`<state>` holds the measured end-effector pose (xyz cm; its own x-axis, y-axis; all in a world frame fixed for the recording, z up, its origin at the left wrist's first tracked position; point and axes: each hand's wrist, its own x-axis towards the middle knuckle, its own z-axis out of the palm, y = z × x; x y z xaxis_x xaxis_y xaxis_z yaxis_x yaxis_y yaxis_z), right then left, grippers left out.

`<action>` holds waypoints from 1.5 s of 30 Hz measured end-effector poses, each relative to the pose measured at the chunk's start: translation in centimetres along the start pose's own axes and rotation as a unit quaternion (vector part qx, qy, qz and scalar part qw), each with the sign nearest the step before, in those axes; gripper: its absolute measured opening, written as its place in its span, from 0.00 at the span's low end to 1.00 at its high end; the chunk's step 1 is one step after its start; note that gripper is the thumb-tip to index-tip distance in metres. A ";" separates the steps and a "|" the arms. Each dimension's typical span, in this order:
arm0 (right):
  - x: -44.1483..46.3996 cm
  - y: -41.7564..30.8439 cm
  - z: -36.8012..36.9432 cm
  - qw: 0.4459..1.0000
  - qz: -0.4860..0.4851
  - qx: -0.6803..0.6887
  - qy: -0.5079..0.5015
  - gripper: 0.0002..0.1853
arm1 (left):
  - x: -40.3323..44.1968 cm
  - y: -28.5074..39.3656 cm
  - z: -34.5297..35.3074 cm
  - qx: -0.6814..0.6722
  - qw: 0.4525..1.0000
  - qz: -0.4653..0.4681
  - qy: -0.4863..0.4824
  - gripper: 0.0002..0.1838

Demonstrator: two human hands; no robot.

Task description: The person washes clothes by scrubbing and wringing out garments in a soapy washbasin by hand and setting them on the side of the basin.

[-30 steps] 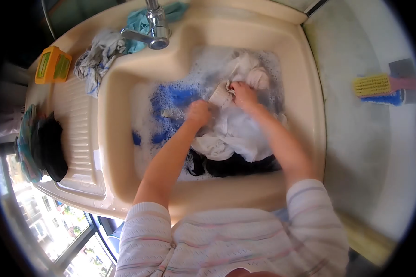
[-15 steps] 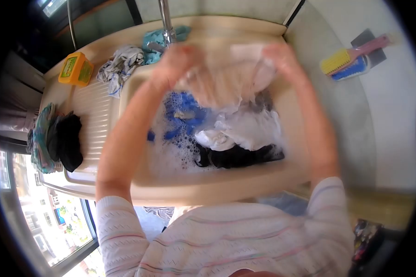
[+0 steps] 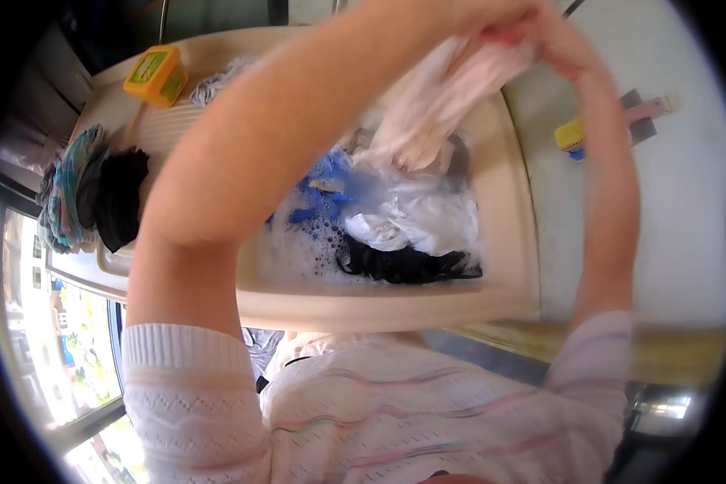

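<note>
The pale pink cloth [image 3: 440,101] hangs over the sink [image 3: 515,202], long axis slanting from upper right to lower left; the right hand [image 3: 555,39] clutches its top; I cannot tell the left hand's [image 3: 508,8] grip.

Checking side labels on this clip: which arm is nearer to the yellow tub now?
Left. In this view, the left arm passes to the right of the yellow tub; the right arm is farther, past the sink.
</note>
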<state>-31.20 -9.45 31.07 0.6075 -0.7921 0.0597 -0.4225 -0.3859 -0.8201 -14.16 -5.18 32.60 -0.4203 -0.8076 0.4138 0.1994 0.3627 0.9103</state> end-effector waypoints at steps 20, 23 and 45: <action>-0.1 13.4 8.9 0.981 0.073 0.040 0.176 0.15 | -27.3 -24.6 -5.1 0.407 0.836 -0.366 -0.016 0.17; 0.5 2.3 -0.6 0.965 -0.044 0.036 0.255 0.16 | -27.5 -24.7 -5.2 0.401 0.840 -0.365 -0.027 0.17; 2.5 25.2 14.1 0.964 0.165 -0.043 0.202 0.25 | -27.1 -25.2 -5.4 0.400 0.817 -0.404 -0.101 0.17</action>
<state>-30.83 -14.52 2.55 0.1260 -0.9914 0.0349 -0.6134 -0.1055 -0.7827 -3.02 5.01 -1.59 -0.2820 -0.8695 -0.4054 -0.8229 0.0019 0.5681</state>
